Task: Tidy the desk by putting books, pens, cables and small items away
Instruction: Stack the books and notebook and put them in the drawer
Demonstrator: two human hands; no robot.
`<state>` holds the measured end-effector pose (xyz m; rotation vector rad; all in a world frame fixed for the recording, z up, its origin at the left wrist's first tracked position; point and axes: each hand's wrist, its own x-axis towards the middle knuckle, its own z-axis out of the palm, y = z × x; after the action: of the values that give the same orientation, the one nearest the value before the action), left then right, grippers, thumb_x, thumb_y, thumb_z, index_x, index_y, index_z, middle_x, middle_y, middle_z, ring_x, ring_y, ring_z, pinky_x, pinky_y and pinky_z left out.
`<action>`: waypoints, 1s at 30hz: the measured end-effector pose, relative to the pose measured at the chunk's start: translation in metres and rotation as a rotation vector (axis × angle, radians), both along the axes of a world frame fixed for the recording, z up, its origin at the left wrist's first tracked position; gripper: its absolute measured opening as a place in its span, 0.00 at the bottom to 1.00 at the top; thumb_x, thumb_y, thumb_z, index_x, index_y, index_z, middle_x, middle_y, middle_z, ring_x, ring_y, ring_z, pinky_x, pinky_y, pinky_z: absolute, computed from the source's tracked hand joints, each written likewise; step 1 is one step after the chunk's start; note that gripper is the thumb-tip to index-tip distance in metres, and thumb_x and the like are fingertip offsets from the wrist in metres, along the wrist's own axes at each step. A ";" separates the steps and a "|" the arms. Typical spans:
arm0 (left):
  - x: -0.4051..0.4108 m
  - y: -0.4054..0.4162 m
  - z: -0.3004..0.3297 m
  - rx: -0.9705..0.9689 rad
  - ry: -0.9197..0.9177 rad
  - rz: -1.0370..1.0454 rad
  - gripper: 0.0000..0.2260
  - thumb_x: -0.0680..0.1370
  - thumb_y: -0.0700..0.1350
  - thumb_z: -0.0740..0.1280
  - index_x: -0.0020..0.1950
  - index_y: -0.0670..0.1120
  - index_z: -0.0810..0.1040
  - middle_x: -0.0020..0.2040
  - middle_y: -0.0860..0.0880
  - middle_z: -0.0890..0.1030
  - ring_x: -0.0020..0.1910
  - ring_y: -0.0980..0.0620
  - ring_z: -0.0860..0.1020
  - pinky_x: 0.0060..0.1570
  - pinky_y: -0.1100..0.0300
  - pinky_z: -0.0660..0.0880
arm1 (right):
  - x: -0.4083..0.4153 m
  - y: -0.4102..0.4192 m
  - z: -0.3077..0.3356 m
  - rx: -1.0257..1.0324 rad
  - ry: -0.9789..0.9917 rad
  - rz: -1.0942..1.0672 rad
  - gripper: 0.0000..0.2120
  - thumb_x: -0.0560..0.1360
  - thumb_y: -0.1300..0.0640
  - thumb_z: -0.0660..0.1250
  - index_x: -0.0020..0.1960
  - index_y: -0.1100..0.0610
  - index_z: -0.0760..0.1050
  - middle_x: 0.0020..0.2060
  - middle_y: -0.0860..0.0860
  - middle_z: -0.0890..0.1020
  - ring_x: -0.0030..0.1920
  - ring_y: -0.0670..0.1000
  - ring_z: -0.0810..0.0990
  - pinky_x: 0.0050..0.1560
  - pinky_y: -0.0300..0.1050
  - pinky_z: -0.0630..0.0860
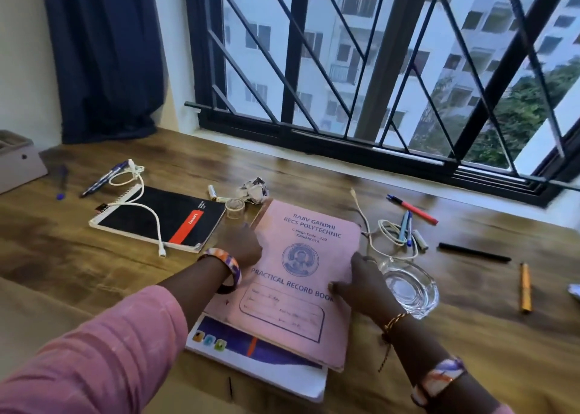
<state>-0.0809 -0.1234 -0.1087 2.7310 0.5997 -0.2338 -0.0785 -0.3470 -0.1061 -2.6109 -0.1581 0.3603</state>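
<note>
Fingers of both the left hand (243,246) and right hand (364,280) grip the pink record book (301,275) by its side edges

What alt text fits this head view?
A person's left hand and right hand grip a pink record book lying on another book on a wooden desk, with pens, cables, a black notebook and a glass ashtray around.
</note>
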 end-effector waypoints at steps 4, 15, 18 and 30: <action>-0.030 0.006 0.006 -0.130 -0.192 0.027 0.16 0.77 0.47 0.64 0.63 0.43 0.73 0.59 0.43 0.77 0.56 0.44 0.76 0.53 0.55 0.73 | -0.020 0.009 0.014 -0.071 -0.176 0.178 0.31 0.75 0.54 0.66 0.73 0.57 0.55 0.73 0.60 0.57 0.73 0.59 0.54 0.69 0.48 0.60; -0.115 0.148 0.020 0.002 -0.463 0.244 0.19 0.75 0.44 0.68 0.66 0.44 0.73 0.63 0.40 0.75 0.60 0.43 0.74 0.60 0.54 0.70 | -0.020 0.146 0.018 0.092 -0.223 0.880 0.19 0.73 0.61 0.66 0.64 0.56 0.72 0.60 0.55 0.77 0.60 0.54 0.75 0.59 0.48 0.73; -0.101 0.196 0.018 0.047 -0.438 0.204 0.25 0.74 0.50 0.69 0.70 0.50 0.69 0.65 0.40 0.73 0.65 0.42 0.70 0.63 0.52 0.68 | 0.000 0.205 0.020 0.058 -0.212 0.959 0.21 0.75 0.65 0.62 0.67 0.58 0.70 0.62 0.56 0.76 0.61 0.54 0.74 0.60 0.45 0.72; -0.033 0.361 -0.001 0.092 -0.261 -0.067 0.10 0.71 0.42 0.69 0.49 0.52 0.83 0.54 0.48 0.82 0.53 0.45 0.79 0.51 0.52 0.75 | 0.107 0.377 -0.003 -0.208 -0.065 0.609 0.35 0.62 0.47 0.78 0.62 0.60 0.70 0.56 0.59 0.77 0.57 0.59 0.75 0.55 0.49 0.73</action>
<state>-0.1142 0.2378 -0.1097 2.8084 0.4568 0.1364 0.0281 0.0296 -0.1092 -2.7272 -0.9957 0.5188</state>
